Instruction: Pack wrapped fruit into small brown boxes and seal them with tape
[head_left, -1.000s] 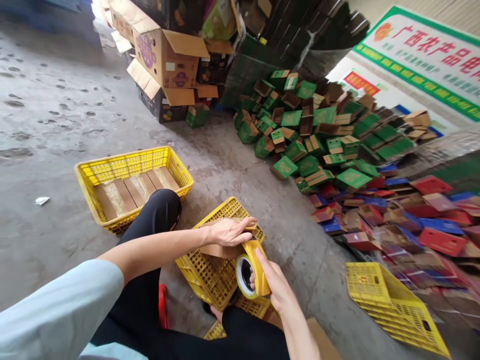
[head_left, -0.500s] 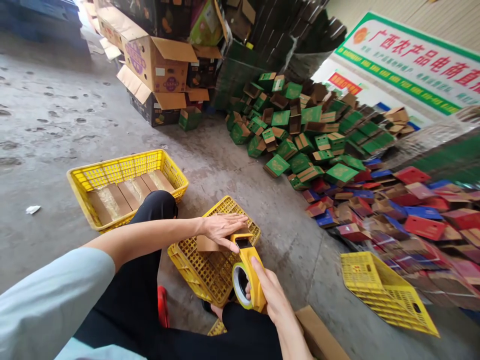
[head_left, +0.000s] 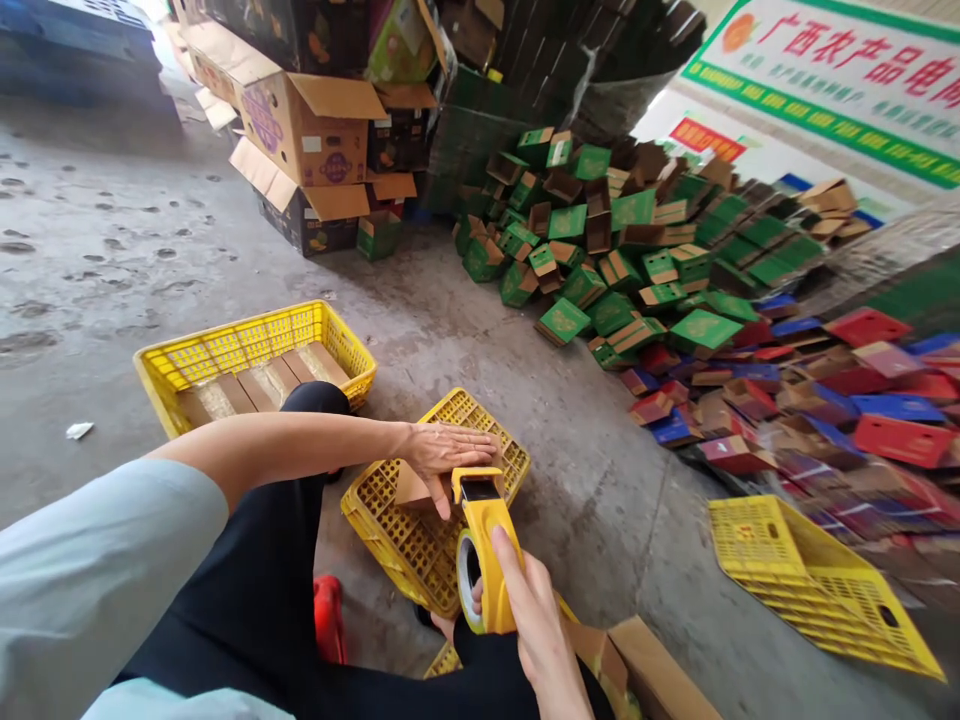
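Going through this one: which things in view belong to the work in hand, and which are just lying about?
In the work:
- yellow tape dispenser
- cardboard box
- yellow crate under it
- probably the taped cartons in the left crate

Apparently lying about:
- green boxes
- red and blue boxes
- right-hand crate
- white scrap

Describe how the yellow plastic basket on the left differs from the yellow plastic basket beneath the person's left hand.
The left basket has its open side up, while the middle basket, beneath the left hand, shows a flat grid face upward. The left basket holds a row of brown cardboard boxes inside; the middle basket bears a partly hidden brown cardboard piece on top. Both are yellow openwork plastic.
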